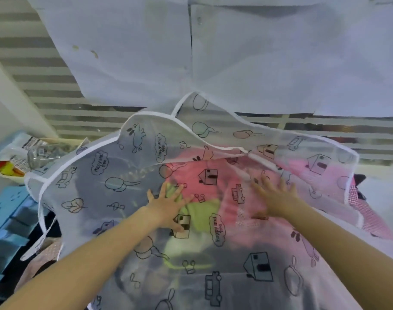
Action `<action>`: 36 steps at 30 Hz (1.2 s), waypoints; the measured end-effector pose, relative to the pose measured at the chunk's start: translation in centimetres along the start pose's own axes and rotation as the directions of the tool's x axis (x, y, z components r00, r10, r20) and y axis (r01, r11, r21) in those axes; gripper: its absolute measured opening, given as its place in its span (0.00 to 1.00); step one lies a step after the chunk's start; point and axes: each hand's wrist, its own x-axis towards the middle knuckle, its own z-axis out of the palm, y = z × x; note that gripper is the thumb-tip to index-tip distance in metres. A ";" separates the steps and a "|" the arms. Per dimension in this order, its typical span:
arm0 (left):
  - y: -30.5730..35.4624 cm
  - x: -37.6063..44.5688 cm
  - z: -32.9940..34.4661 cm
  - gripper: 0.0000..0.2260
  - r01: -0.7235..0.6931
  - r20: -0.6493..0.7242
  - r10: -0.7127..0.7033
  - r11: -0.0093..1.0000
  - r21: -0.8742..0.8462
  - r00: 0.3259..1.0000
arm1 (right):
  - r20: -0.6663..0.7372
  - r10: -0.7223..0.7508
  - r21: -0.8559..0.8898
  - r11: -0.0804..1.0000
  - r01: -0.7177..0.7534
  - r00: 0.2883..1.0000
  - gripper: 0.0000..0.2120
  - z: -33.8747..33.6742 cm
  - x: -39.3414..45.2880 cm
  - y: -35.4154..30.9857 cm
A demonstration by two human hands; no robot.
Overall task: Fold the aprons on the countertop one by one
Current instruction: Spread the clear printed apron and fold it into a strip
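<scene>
Countertop hidden under heaped aprons, translucent printed apron topmost, pink checked apron at right edge

Head view, looking down, close in

The translucent apron repeats cloud labels reading "Happy and free".

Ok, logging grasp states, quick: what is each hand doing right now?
Left hand: open, fingers spread flat on the translucent printed apron.
Right hand: open, flat on the same apron, holding nothing.
</scene>
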 end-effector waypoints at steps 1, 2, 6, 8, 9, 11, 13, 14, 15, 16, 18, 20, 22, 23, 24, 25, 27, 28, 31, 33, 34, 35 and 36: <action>0.2 0.0 -0.2 0.43 0.004 -0.004 -0.004 1.000 -0.001 1.000 | 0.037 0.101 -0.027 0.995 -0.100 0.994 0.45 0.5 -0.8 0.9; 0.4 0.1 -0.5 0.43 0.014 -0.009 -0.014 1.000 -0.001 1.000 | 0.035 0.174 -0.072 0.983 -0.171 0.984 0.42 0.5 -1.5 1.3; 1.7 -2.5 -0.3 0.36 0.052 -0.200 -0.032 0.994 0.097 0.979 | -0.305 0.134 -0.092 0.981 -0.170 0.943 0.33 -1.0 -5.2 -2.4; 2.1 -5.1 1.2 0.31 -0.003 -0.428 0.081 0.984 0.180 0.900 | -0.439 -0.008 -0.052 0.998 -0.017 0.898 0.29 -1.3 -7.4 -5.5; 2.0 -5.9 1.9 0.28 -0.043 -0.557 0.170 0.971 0.235 0.813 | -0.467 -0.095 -0.043 0.995 0.085 0.879 0.27 -1.3 -8.1 -6.9; 1.2 -8.5 4.8 0.22 -0.124 -0.692 0.314 0.942 0.311 0.649 | -0.486 -0.234 -0.044 0.969 0.244 0.842 0.24 -0.5 -10.6 -10.1; -0.1 -11.1 8.2 0.25 -0.172 -0.691 0.388 0.916 0.362 0.610 | -0.483 -0.338 -0.080 0.936 0.343 0.808 0.22 1.1 -12.8 -12.7; -0.8 -12.6 10.2 0.28 -0.176 -0.675 0.409 0.905 0.388 0.615 | -0.487 -0.391 -0.098 0.913 0.396 0.781 0.21 2.2 -13.8 -14.0; -1.4 -13.8 12.2 0.32 -0.174 -0.655 0.428 0.892 0.417 0.623 | -0.501 -0.432 -0.118 0.892 0.435 0.750 0.19 3.3 -14.7 -15.1; -1.9 -14.7 13.9 0.35 -0.173 -0.628 0.444 0.878 0.446 0.639 | -0.511 -0.460 -0.158 0.881 0.446 0.726 0.17 4.2 -15.3 -15.9; -2.7 -16.4 17.4 0.40 -0.174 -0.567 0.454 0.861 0.479 0.687 | -0.511 -0.471 -0.186 0.877 0.442 0.719 0.16 5.9 -16.8 -17.7; -2.7 -17.1 19.6 0.45 -0.165 -0.516 0.448 0.848 0.503 0.730 | -0.457 -0.426 -0.133 0.900 0.414 0.780 0.22 7.5 -17.9 -18.7; -2.6 -17.4 20.8 0.48 -0.156 -0.468 0.425 0.846 0.510 0.774 | -0.299 -0.343 -0.050 0.938 0.344 0.891 0.33 10.3 -18.3 -19.0; -2.5 -17.2 21.2 0.49 -0.144 -0.470 0.406 0.855 0.498 0.784 | -0.193 -0.300 -0.023 0.953 0.301 0.934 0.39 11.3 -18.5 -18.7; -2.5 -16.9 21.7 0.49 -0.130 -0.462 0.381 0.863 0.488 0.801 | -0.087 -0.266 -0.019 0.964 0.266 0.960 0.45 12.1 -18.8 -18.5; -2.6 -16.4 22.1 0.49 -0.115 -0.453 0.366 0.863 0.492 0.813 | -0.011 -0.246 -0.005 0.969 0.246 0.969 0.50 13.0 -18.9 -18.4; -2.6 -15.4 22.7 0.47 -0.075 -0.428 0.345 0.843 0.533 0.835 | 0.049 -0.239 0.032 0.971 0.237 0.970 0.58 15.1 -18.5 -18.7; -2.6 -15.1 22.8 0.42 -0.067 -0.432 0.364 0.823 0.565 0.825 | 0.045 -0.228 0.029 0.974 0.227 0.973 0.61 15.7 -18.4 -18.8; -2.4 -13.7 24.2 0.22 -0.107 -0.528 0.447 0.826 0.554 0.722 | 0.005 -0.200 -0.031 0.979 0.200 0.980 0.64 16.9 -18.3 -19.0; -2.5 -13.4 24.4 0.18 -0.165 -0.541 0.452 0.852 0.496 0.709 | 0.000 -0.193 -0.051 0.980 0.193 0.981 0.63 17.0 -18.2 -19.1; -2.3 -13.3 24.0 0.15 -0.202 -0.550 0.452 0.867 0.455 0.702 | 0.001 -0.191 -0.060 0.980 0.191 0.982 0.62 16.9 -18.2 -19.1; -2.1 -13.6 23.1 0.13 -0.260 -0.560 0.434 0.894 0.365 0.706 | 0.005 -0.191 -0.058 0.980 0.191 0.982 0.60 16.8 -18.2 -19.0; -1.9 -14.0 21.9 0.15 -0.321 -0.578 0.374 0.926 0.198 0.725 | 0.008 -0.199 -0.045 0.979 0.199 0.980 0.57 16.6 -18.3 -18.9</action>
